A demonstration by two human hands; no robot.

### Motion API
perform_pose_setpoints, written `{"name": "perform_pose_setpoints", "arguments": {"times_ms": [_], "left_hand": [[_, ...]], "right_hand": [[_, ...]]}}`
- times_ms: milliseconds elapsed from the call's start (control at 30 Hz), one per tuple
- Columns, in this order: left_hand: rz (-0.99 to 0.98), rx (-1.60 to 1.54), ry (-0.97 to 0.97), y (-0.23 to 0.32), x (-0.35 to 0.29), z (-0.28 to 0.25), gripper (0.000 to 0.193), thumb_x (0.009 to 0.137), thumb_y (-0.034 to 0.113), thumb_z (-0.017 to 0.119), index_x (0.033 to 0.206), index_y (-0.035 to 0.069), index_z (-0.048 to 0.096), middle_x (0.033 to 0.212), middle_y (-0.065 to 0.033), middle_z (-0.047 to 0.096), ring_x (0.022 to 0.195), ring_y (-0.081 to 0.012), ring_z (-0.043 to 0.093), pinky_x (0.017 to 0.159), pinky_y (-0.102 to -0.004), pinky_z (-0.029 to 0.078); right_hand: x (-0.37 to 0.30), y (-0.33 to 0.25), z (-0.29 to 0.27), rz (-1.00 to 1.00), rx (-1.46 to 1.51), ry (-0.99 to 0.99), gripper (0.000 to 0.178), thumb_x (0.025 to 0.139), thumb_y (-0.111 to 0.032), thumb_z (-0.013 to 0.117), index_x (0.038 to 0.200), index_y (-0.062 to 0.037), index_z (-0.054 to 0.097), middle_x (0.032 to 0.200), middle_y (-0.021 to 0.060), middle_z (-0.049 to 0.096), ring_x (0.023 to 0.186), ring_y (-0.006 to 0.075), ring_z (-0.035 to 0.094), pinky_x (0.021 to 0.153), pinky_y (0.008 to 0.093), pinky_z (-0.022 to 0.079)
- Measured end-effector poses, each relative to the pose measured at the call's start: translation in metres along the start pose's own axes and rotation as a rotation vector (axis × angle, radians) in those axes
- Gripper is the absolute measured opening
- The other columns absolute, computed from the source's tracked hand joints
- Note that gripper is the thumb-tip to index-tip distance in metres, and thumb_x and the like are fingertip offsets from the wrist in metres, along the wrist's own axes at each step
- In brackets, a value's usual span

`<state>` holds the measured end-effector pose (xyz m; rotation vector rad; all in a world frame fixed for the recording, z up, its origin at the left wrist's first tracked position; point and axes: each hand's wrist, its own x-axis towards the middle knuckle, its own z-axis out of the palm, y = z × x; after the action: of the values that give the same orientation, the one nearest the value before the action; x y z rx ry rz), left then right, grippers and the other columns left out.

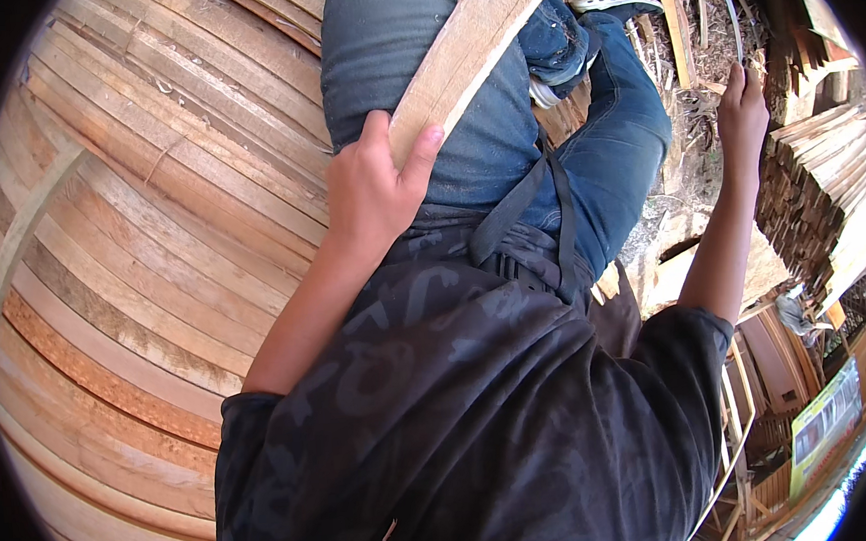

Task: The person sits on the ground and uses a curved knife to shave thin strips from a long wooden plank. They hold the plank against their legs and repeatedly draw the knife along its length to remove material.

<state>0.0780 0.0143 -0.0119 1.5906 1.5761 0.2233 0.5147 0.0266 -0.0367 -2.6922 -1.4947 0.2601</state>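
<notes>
My left hand [373, 180] grips the near end of a pale wooden board [474, 55], thumb on one side and fingers on the other. The board slants up and away to the right, over my jeans-covered left thigh [370, 56], and its far end runs out of view at the top. Off to the right, my right hand [743, 103] is closed round the lower end of a long, thin, slightly curved blade [733, 12], which points away from me. The blade appears nearly edge-on, and its handle is hidden in my fist. The board and blade are well apart.
Long wooden planks [155, 258] lie side by side along my left, with a curved strip [29, 236] across them. A tall stack of cut wood pieces [815, 197] stands at the right. Offcuts [670, 18] and chips litter the ground. A yellow-edged sign [825, 430] is lower right.
</notes>
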Motion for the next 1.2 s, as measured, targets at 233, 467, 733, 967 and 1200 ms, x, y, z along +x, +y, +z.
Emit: {"name": "perform_pose_setpoints", "arguments": {"times_ms": [233, 467, 733, 967, 1200], "left_hand": [[-0.044, -0.055, 0.001, 0.002, 0.001, 0.002, 0.052, 0.093, 0.047, 0.063, 0.076, -0.002, 0.053, 0.06, -0.0247, 0.058, 0.061, -0.044, 0.063, 0.054, -0.0473, 0.047], [-0.064, -0.121, -0.006, 0.001, 0.002, 0.001, 0.053, 0.092, 0.047, 0.065, 0.076, -0.002, 0.054, 0.064, -0.0243, 0.06, 0.065, -0.0427, 0.064, 0.058, -0.0455, 0.048], [-0.019, -0.05, 0.03, 0.0, -0.001, 0.003, 0.047, 0.094, 0.042, 0.064, 0.08, -0.002, 0.056, 0.061, -0.0161, 0.058, 0.059, -0.0243, 0.058, 0.055, -0.0378, 0.046], [0.023, -0.046, 0.036, -0.006, 0.0, 0.003, 0.056, 0.092, 0.051, 0.062, 0.075, -0.001, 0.053, 0.058, -0.0235, 0.056, 0.058, -0.042, 0.061, 0.053, -0.0468, 0.047], [-0.02, -0.02, 0.004, 0.001, 0.002, 0.002, 0.056, 0.093, 0.051, 0.061, 0.074, -0.001, 0.051, 0.057, -0.0245, 0.056, 0.057, -0.0433, 0.061, 0.051, -0.0473, 0.047]], "right_hand": [[-0.1, -0.08, 0.022, -0.054, 0.464, -0.19, 0.026, 0.103, -0.025, 0.049, 0.102, -0.0004, 0.058, 0.069, 0.0192, 0.06, 0.063, 0.0341, 0.063, 0.059, 0.0406, 0.046], [-0.153, -0.166, 0.005, -0.481, 0.404, -0.214, 0.021, 0.095, -0.029, 0.061, 0.094, -0.0084, 0.056, 0.074, 0.0134, 0.061, 0.062, 0.0368, 0.064, 0.052, 0.0441, 0.05], [-0.123, -0.15, -0.009, -0.659, 0.061, -0.121, 0.019, 0.095, -0.033, 0.06, 0.094, -0.0141, 0.057, 0.069, 0.0087, 0.057, 0.056, 0.0273, 0.064, 0.047, 0.0378, 0.05], [-0.012, -0.036, -0.005, -0.116, -0.153, -0.012, 0.037, 0.102, -0.039, 0.043, 0.105, -0.007, 0.06, 0.097, 0.0214, 0.068, 0.084, 0.0443, 0.065, 0.07, 0.0529, 0.05], [-0.053, 0.022, -0.007, 0.099, 0.203, 0.011, 0.035, 0.103, -0.033, 0.047, 0.11, -0.0018, 0.062, 0.085, 0.0207, 0.065, 0.077, 0.0373, 0.063, 0.071, 0.0418, 0.048]]}}
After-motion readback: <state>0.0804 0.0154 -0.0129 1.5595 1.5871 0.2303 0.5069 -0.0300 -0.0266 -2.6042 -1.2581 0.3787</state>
